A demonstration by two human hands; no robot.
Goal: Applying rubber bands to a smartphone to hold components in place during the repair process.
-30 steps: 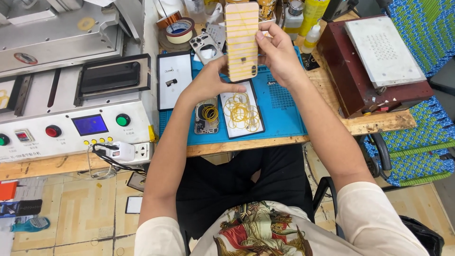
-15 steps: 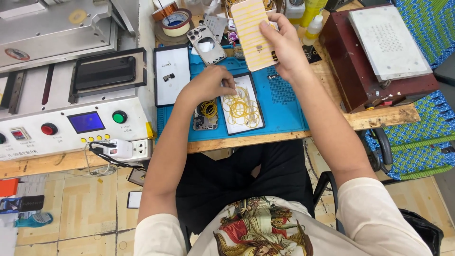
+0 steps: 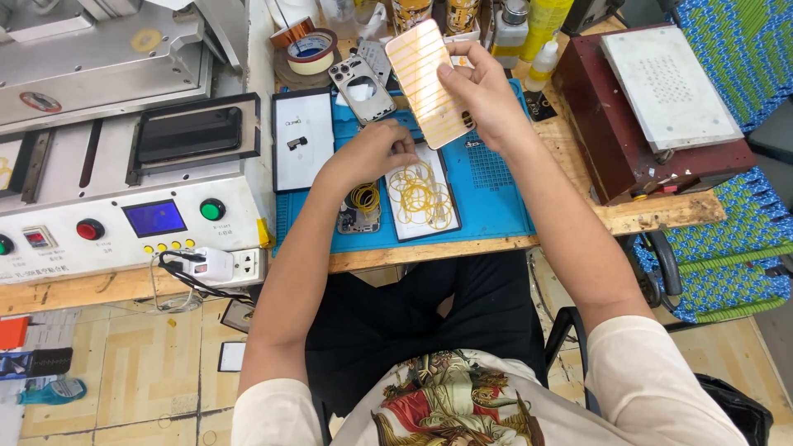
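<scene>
My right hand [image 3: 483, 99] holds up a pale phone-shaped panel [image 3: 428, 81] wrapped with several yellow rubber bands, tilted above the blue work mat [image 3: 496, 194]. My left hand [image 3: 376, 153] is lower, fingers curled over a white tray [image 3: 423, 198] that carries a heap of loose yellow rubber bands. Whether it pinches a band is hidden by the fingers. To the left of the tray, a phone frame [image 3: 358, 211] with bands on it lies on the mat.
A grey bench machine [image 3: 124, 157] with red and green buttons and a blue screen fills the left. A dark red heating plate [image 3: 652, 99] stands at the right. Tape rolls [image 3: 307, 49], bottles [image 3: 541, 29], a phone back housing [image 3: 361, 87] and a white panel [image 3: 302, 140] sit behind.
My right hand has tilted the banded panel and lowered it slightly toward the left. My left hand has stayed over the tray of rubber bands.
</scene>
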